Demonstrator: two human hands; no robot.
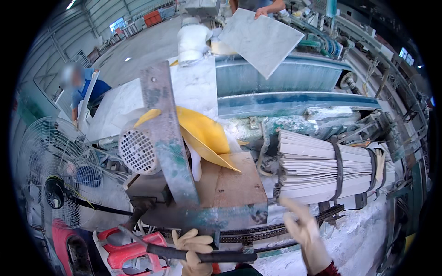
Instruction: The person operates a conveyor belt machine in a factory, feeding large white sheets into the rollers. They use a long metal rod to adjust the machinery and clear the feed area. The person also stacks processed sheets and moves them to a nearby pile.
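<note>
My left hand, in a cream glove, is closed round a long black bar low in the view. Its thumb lies over the near side and its fingers show beyond the bar, which narrows to a grey metal end at the left. Gloved in cream too, with a dark red cuff, my right hand is raised with fingers apart and holds nothing. It is near the front end of a bundle of pale strips bound with black straps. A drive chain runs between my hands, behind the bar.
A slanted steel plate stands before a yellow sheet and a motor with a white grille. Left are a wire-cage fan, red plastic stool and person in blue. Another person's hand holds a marble-look tile.
</note>
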